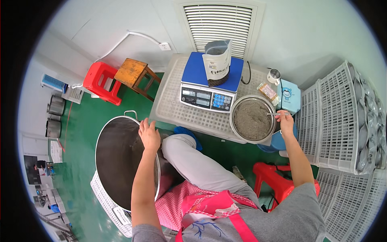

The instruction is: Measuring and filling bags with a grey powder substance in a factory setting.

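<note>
My right hand (286, 121) holds the handle of a metal spoon (272, 114). The spoon's other end rests in grey-brown powder (252, 119) that fills a steel bowl (232, 128) on the right front corner of a plastic table. My left hand (150, 136), empty with its fingers apart, is at the right rim of a large, deep steel pot (118, 151); whether it touches the rim I cannot tell. On the blue plate of a digital scale (205, 98) stands a white pouch (217, 62), open at the top, with dark contents showing low down.
A mug (274, 75), a small packet (267, 90) and a light-blue box (289, 96) sit behind the bowl. White plastic crates (329, 121) with bagged goods rise at right. A red stool (272, 181), another red stool (101, 83) and a wooden stool (131, 72) stand around.
</note>
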A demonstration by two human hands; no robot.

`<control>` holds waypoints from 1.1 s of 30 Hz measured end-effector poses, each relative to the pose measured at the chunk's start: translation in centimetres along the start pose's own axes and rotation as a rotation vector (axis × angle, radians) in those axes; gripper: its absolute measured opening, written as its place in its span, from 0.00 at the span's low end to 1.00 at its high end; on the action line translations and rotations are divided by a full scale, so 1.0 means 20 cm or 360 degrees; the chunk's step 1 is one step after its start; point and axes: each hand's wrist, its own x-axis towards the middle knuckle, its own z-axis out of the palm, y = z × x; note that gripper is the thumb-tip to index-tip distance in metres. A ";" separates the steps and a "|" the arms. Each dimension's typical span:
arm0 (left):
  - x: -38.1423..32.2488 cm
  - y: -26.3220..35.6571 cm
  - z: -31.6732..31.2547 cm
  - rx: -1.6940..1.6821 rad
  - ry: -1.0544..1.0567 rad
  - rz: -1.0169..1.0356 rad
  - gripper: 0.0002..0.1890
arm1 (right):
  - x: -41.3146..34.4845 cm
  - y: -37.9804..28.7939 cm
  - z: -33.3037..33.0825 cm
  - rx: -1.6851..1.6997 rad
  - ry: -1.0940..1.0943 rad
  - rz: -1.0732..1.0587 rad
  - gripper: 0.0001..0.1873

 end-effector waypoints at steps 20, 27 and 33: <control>0.00 -0.02 0.01 -0.0066 0.0052 0.0002 0.21 | -0.08 -0.26 -0.15 0.0369 -0.0052 0.0050 0.12; -0.01 -0.01 -0.01 -0.0057 0.0074 0.0027 0.19 | 0.13 -0.93 0.05 0.0440 -0.0234 -0.0189 0.13; -0.01 -0.02 0.00 -0.0078 0.0108 0.0002 0.19 | 0.28 -1.56 0.41 0.0278 -0.0419 -0.0414 0.13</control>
